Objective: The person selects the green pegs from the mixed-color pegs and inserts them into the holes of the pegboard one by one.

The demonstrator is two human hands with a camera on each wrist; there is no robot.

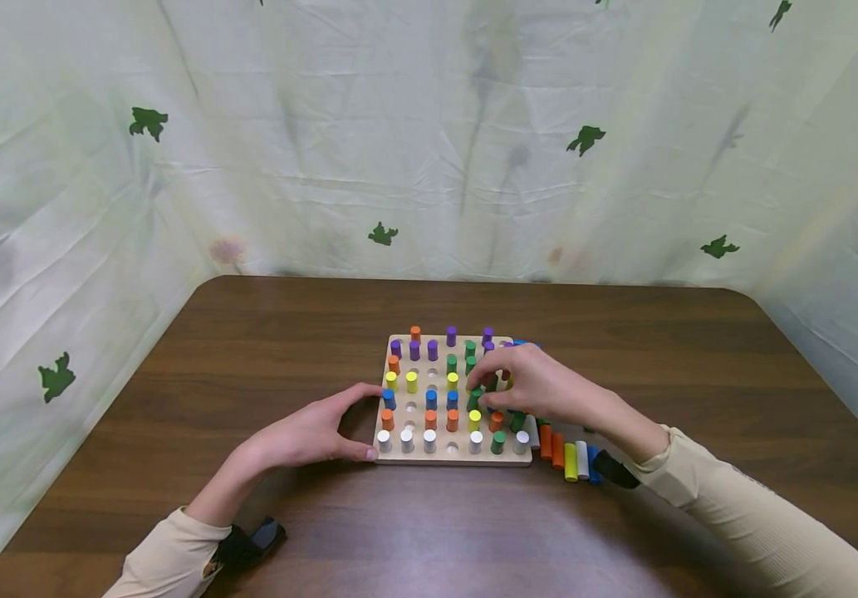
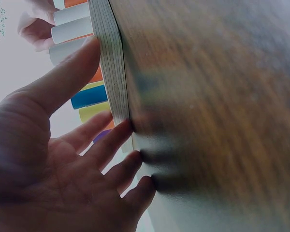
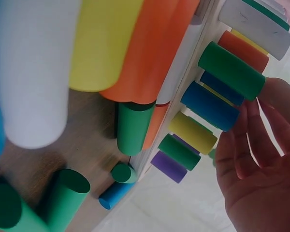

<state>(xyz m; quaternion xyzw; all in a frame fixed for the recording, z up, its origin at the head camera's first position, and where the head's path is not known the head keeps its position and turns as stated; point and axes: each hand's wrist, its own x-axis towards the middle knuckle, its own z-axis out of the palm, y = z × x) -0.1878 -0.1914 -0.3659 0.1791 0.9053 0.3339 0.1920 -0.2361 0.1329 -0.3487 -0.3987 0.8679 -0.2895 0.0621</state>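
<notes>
We see the board lying flat on the bench, with coloured pegs upright in its holes. Our left hand has its fingers straight and spread, thumb well away from the index finger. Both touch the board's left side, the thumb at the near corner. Our right hand reaches over the board from its right, and thumb and index finger pinch a green peg right of the middle. Beside the board's right edge lies a row of loose pegs, among them orange, yellow, white and blue ones.

From the left wrist we see what the head view does not: the striped layers of the board's side, the thumb against it by the white pegs, and the lower fingertips down where board meets bench. The right wrist shows two green cylinders lying on the bench, which the arm mostly covers from above. There, standing pegs block the right fingertips, so we cannot tell the exact contact from that side.
</notes>
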